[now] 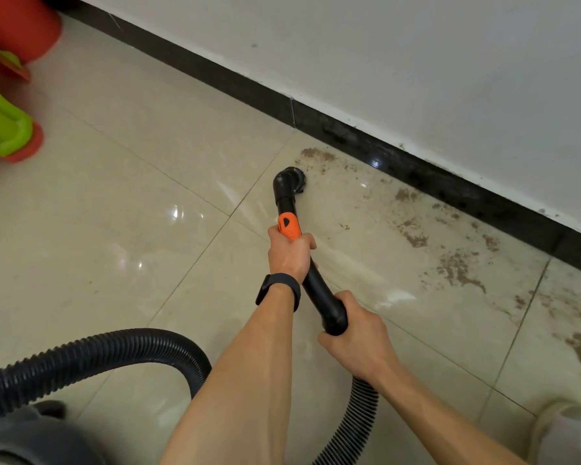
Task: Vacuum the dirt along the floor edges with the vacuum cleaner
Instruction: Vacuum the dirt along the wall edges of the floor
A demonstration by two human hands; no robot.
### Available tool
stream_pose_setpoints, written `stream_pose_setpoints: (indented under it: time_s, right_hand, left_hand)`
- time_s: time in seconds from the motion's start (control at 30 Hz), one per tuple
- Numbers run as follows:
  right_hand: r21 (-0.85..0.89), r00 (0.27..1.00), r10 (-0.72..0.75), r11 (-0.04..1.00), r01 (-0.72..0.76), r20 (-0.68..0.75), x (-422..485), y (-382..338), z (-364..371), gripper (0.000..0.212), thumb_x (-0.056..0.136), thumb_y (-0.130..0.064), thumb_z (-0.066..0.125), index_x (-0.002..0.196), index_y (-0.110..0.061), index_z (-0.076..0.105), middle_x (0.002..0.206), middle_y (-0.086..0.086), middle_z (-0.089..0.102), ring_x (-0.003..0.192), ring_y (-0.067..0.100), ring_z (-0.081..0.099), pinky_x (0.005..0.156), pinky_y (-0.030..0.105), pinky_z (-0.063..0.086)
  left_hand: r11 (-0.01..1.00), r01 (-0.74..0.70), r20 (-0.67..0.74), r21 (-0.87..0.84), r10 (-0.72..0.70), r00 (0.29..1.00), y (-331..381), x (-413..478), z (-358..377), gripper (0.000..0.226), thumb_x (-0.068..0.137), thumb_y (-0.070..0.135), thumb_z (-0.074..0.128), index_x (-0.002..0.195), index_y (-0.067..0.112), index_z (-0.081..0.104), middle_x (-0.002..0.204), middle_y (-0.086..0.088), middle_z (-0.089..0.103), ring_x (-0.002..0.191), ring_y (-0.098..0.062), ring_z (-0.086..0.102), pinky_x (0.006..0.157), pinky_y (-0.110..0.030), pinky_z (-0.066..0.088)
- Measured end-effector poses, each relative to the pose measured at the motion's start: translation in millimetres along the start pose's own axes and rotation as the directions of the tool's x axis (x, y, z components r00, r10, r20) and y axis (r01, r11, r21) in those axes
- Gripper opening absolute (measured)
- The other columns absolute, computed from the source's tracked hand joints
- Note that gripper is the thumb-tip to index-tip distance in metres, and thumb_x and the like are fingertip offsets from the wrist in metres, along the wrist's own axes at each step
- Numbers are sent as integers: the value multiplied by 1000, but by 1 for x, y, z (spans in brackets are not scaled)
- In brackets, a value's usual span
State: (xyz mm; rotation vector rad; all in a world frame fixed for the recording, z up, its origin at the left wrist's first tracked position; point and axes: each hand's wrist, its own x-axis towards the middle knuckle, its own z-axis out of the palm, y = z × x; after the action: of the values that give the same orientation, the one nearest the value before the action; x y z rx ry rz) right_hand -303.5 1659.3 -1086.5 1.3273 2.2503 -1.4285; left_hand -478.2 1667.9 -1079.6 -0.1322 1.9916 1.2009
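I hold a black vacuum wand [321, 293] with an orange collar in both hands. My left hand [291, 251], with a black wristband, grips it just below the collar. My right hand [358, 337] grips the lower end, where the ribbed hose [81, 359] joins. The round brush nozzle [291, 181] rests on the beige tile close to the black baseboard [416, 172]. Brown dirt [457, 268] lies scattered along the floor edge, right of the nozzle. A smaller dirt patch [316, 155] sits just beyond the nozzle.
The grey vacuum body [21, 437] sits at the bottom left, with the hose looping from it. A red and green plastic object [4, 95] stands at the far left. A white wall rises above the baseboard. My slipper [564, 427] shows at the bottom right.
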Motion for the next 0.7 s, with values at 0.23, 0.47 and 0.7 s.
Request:
stream_pose_setpoints:
  time_s: [0.23,0.47,0.7]
  right_hand:
    - [7,1000,-1,1000,1,9,19,-12,-7,41,78,-24,72,108,-39,49,84,-9,66,72,8,64,59,22,52]
    - [-18,1000,2,1000,-2,15,33,-19,-15,39,78,-25,72,104,-41,47,82,-9,66,71,8,64,60,26,55]
    - [-28,1000,-7,1000,7,2,47,-26,-20,38,78,-26,70,105,-38,47,84,-10,64,71,10,63,61,31,57]
  left_hand:
    - [1000,-13,-1,1,13,1000,17,14,0,47,80,9,62,119,19,40,96,-8,57,67,-31,64,73,-46,61]
    - [1000,-24,-30,-5,23,999,27,24,3,46,80,10,62,118,20,40,96,-8,59,69,-32,65,75,-47,60]
    - [999,-38,-36,2,38,999,38,35,8,46,79,11,63,118,20,41,97,-9,59,74,-35,66,77,-49,60]
